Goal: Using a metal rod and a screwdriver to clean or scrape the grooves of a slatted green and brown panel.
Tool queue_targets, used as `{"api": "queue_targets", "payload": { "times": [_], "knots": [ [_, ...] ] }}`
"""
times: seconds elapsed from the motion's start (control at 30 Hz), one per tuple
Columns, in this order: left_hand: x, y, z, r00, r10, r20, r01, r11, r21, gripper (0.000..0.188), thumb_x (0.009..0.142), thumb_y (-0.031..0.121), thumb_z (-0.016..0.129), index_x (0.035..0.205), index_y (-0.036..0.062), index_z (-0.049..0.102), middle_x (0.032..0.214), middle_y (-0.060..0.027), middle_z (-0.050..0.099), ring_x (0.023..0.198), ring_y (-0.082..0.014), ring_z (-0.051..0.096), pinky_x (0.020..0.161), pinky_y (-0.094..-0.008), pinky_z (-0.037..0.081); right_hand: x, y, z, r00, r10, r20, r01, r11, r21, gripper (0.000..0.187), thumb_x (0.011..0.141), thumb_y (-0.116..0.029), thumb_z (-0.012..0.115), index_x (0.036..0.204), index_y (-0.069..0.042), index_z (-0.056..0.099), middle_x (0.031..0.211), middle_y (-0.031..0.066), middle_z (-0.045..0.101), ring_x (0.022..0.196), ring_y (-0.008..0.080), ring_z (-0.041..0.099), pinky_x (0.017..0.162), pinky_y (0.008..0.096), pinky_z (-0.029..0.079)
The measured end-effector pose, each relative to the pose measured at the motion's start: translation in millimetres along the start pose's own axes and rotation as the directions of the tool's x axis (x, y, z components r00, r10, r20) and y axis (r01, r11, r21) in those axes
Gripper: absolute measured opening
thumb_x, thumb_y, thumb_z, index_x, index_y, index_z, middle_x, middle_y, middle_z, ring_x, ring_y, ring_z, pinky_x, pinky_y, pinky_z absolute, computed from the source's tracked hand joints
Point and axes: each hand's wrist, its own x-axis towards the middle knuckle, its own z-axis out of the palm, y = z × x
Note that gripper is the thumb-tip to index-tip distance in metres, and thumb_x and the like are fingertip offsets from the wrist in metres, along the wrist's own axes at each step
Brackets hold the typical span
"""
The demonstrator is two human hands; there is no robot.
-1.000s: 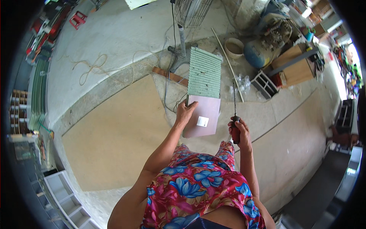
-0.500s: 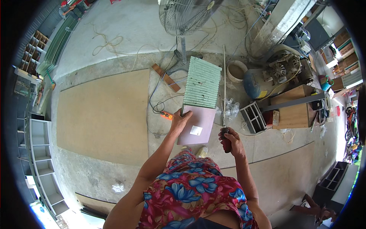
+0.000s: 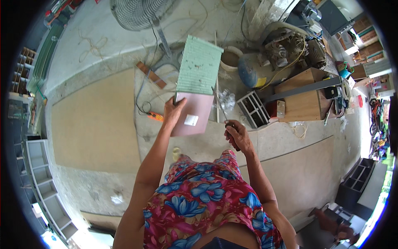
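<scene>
My left hand (image 3: 175, 108) grips the left edge of a flat mauve panel (image 3: 199, 108) with a white label, thumb on its face. A green ribbed piece (image 3: 200, 66) with dark specks meets the panel's far edge; whether they are joined I cannot tell. Closed round the dark handle of a hand tool (image 3: 222, 106), my right hand (image 3: 239, 135) is just right of the panel. The tool's thin shaft tilts away and leftward, its tip close to the line where panel and green piece meet. Its exact kind is unclear.
A standing fan (image 3: 141, 12), a brown wood strip (image 3: 151, 75) and an orange power strip (image 3: 156, 116) lie beyond and left. On the right are a bucket (image 3: 230, 58), a blue tank (image 3: 251, 71), a grey frame (image 3: 253, 108) and a wooden cabinet (image 3: 304, 93). A large board (image 3: 95, 124) covers floor leftward.
The view has shifted, so the surroundings sit further left and higher. My right hand has moved closer to the panel, and the tool's shaft has swung from nearly straight ahead to leaning left.
</scene>
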Motion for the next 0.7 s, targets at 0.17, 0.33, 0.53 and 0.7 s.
{"api": "queue_targets", "payload": {
  "times": [0.17, 0.33, 0.53, 0.7],
  "knots": [
    [18, -4, 203, 0.997, -0.025, -0.069, 0.021, 0.998, -0.063, 0.037, 0.081, 0.028, 0.069, 0.096, -0.0050, 0.062, 0.084, -0.0103, 0.068, 0.074, -0.0153, 0.060, 0.069, -0.0311, 0.047, 40, 35, -200, 0.999, 0.030, -0.039, -0.035, 0.989, -0.144, 0.030, 0.088, -0.020, 0.056, 0.111, -0.001, 0.055, 0.073, 0.0044, 0.060, 0.060, 0.0090, 0.055, 0.050, 0.0231, 0.045],
    [12, -36, 354, 0.990, -0.133, -0.048, 0.127, 0.985, -0.120, 0.037, 0.081, 0.031, 0.070, 0.095, -0.0035, 0.063, 0.081, -0.0066, 0.066, 0.069, -0.0114, 0.055, 0.063, -0.0281, 0.045, 59, 87, -339, 0.979, 0.159, -0.130, -0.171, 0.981, -0.088, 0.030, 0.089, -0.018, 0.055, 0.113, 0.000, 0.055, 0.073, 0.0045, 0.060, 0.060, 0.0081, 0.055, 0.049, 0.0224, 0.045],
    [-18, -107, 437, 0.981, -0.194, -0.001, 0.191, 0.966, -0.174, 0.037, 0.081, 0.032, 0.071, 0.092, -0.0025, 0.063, 0.074, -0.0024, 0.061, 0.063, -0.0089, 0.049, 0.057, -0.0266, 0.041, 52, 176, -399, 0.965, 0.210, -0.159, -0.223, 0.972, -0.069, 0.028, 0.089, -0.018, 0.055, 0.111, 0.000, 0.055, 0.071, 0.0038, 0.060, 0.058, 0.0074, 0.054, 0.048, 0.0218, 0.043],
    [-57, -182, 427, 0.964, -0.266, -0.021, 0.261, 0.956, -0.131, 0.033, 0.081, 0.027, 0.070, 0.091, -0.0040, 0.063, 0.074, -0.0036, 0.062, 0.064, -0.0095, 0.050, 0.057, -0.0269, 0.042, 27, 265, -366, 0.951, 0.266, -0.158, -0.281, 0.956, -0.083, 0.026, 0.087, -0.018, 0.057, 0.105, 0.002, 0.058, 0.067, 0.0032, 0.058, 0.056, 0.0073, 0.052, 0.048, 0.0240, 0.042]
  ]
}}
